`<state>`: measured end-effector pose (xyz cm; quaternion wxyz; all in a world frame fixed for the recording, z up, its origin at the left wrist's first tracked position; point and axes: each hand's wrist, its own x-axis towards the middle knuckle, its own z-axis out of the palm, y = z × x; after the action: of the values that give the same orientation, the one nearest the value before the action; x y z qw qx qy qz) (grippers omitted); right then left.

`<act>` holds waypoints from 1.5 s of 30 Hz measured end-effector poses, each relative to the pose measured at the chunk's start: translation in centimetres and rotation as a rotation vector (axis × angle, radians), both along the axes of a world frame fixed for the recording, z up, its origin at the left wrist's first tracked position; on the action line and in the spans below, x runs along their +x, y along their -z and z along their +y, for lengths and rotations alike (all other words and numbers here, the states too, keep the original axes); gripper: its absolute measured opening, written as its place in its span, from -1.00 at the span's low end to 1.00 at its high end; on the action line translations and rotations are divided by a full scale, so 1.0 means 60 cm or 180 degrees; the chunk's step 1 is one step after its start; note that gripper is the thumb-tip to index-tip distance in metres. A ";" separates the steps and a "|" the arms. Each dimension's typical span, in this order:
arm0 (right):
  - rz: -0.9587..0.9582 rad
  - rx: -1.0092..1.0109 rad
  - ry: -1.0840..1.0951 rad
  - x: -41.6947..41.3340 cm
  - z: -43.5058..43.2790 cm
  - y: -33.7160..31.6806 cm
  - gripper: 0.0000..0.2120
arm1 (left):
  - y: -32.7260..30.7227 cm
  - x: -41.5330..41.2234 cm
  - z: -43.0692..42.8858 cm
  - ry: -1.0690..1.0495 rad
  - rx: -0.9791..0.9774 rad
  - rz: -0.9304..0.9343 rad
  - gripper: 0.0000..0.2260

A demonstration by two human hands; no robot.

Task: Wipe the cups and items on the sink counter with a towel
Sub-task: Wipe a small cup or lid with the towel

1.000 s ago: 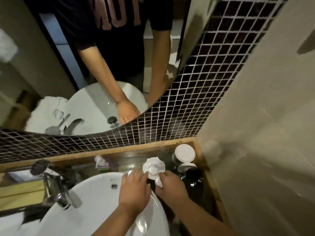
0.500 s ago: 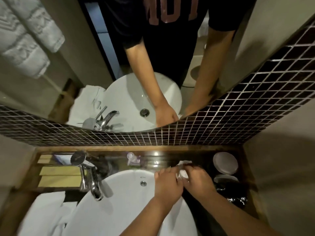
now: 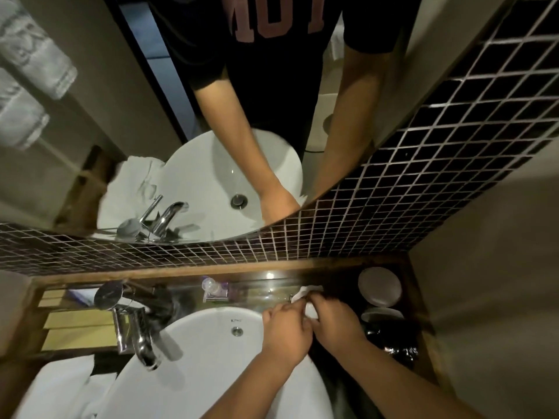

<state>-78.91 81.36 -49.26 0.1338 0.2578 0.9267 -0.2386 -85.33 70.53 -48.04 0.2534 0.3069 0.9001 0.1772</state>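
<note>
Two hands work together on a white cloth at the back edge of the basin.

The left hand [image 3: 284,331] and the right hand [image 3: 335,320] touch each other at about 1 o'clock from the basin [image 3: 193,370], and the fingers of both are curled together around a small white cloth [image 3: 307,293]; what is under the cloth I cannot tell. The cloth lies on the dark counter [image 3: 260,291], just behind the hands. At 3 o'clock from the hands stand two covered cups [image 3: 379,285], near the wall corner, with a dark shiny wrapper [image 3: 390,340] below them. At 9 o'clock are a small bottle [image 3: 214,290] and the tap [image 3: 136,331]. A white towel [image 3: 57,388] lies at 7 o'clock beside the basin.
</note>
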 end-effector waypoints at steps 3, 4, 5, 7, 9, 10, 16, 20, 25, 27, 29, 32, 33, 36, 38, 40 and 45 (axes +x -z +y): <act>-0.0015 0.0105 -0.0097 0.007 0.001 -0.004 -0.63 | -0.003 0.003 -0.009 0.0173 -0.0124 0.0212 -0.61; 0.0006 0.0172 -0.0135 0.011 0.000 -0.006 -0.59 | -0.003 0.005 -0.013 0.0270 -0.0208 0.0299 -0.60; -0.0004 0.0228 -0.0155 0.015 -0.001 -0.010 -0.54 | -0.003 0.006 -0.018 0.0359 -0.0292 0.0367 -0.58; -0.0066 0.0300 -0.0206 0.023 -0.004 -0.017 -0.44 | -0.004 0.005 -0.023 0.0477 -0.0430 0.0408 -0.52; -0.0215 0.0249 -0.0235 0.031 -0.007 -0.018 -0.37 | -0.001 0.002 -0.023 0.0616 -0.0572 0.0431 -0.45; -0.0248 0.0157 -0.0201 0.035 -0.008 -0.016 -0.34 | 0.000 0.001 -0.024 0.0672 -0.0631 0.0471 -0.42; -0.0289 -0.0137 -0.0083 0.039 -0.006 -0.012 -0.24 | 0.003 0.005 -0.026 0.0616 -0.0663 0.0465 -0.41; -0.0312 -0.0160 0.0017 0.040 -0.010 -0.010 -0.23 | -0.008 0.015 -0.032 0.0627 -0.0737 0.0388 -0.41; -0.0434 -0.0240 -0.0021 0.036 -0.010 -0.023 -0.18 | -0.034 0.007 -0.050 0.0748 -0.0891 0.0267 -0.39; -0.0426 -0.0240 -0.0027 0.035 -0.010 -0.032 -0.16 | -0.050 0.002 -0.059 0.0696 -0.0922 0.0274 -0.36; -0.0387 -0.0150 -0.0013 0.036 -0.014 -0.042 -0.16 | -0.063 -0.001 -0.070 0.0615 -0.0908 0.0309 -0.33; -0.0294 -0.0044 0.0142 0.042 -0.025 -0.050 -0.16 | -0.078 -0.001 -0.091 0.0566 -0.0974 0.0366 -0.32; -0.0281 -0.0017 0.0206 0.046 -0.030 -0.056 -0.17 | -0.085 0.003 -0.098 0.0512 -0.0982 0.0359 -0.33; -0.0198 0.0013 0.0352 0.054 -0.038 -0.067 -0.22 | -0.103 0.019 -0.112 0.0446 -0.0916 0.0288 -0.37; -0.0126 0.0116 0.0443 0.050 -0.040 -0.071 -0.25 | -0.105 0.029 -0.112 0.0475 -0.0784 0.0223 -0.40; -0.0139 0.0195 0.0568 0.033 -0.037 -0.070 -0.27 | -0.107 0.035 -0.103 0.0635 -0.0769 0.0186 -0.39; -0.0371 0.0406 0.0339 -0.012 -0.032 -0.055 -0.27 | -0.086 0.034 -0.072 0.0861 -0.0690 0.0376 -0.37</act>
<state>-79.65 79.44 -45.97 0.1581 0.3280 0.9156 -0.1705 -83.31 66.23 -42.90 0.2532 0.4059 0.8778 0.0252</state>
